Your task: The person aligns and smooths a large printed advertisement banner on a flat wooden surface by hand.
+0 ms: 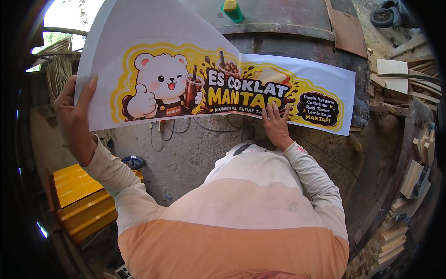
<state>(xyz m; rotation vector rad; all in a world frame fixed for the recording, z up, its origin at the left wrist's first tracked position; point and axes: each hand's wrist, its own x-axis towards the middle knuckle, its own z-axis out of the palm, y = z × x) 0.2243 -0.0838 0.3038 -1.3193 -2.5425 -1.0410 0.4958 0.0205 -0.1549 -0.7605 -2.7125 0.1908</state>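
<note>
A long white printed vinyl sheet [162, 79] carries a cartoon bear, drinks and lettering on yellow. Its right part lies over the dark worktable [288, 44], while its left part is lifted and bends upward. My left hand [74, 109] grips the sheet's left edge, thumb on the printed face and the other fingers mostly hidden behind. On the lower edge, right of the middle, my right hand [278, 129] rests with fingers spread on the print, holding nothing. The sheet's upper left runs out of the picture.
A green cup [236, 15] with a yellow sponge-like block [229, 5] stands on the table's far part. Cables [174, 132] trail below the sheet. Yellow metal panels [81, 195] sit at lower left, near a small wheel [133, 162]. Wood offcuts [392, 242] are piled at right.
</note>
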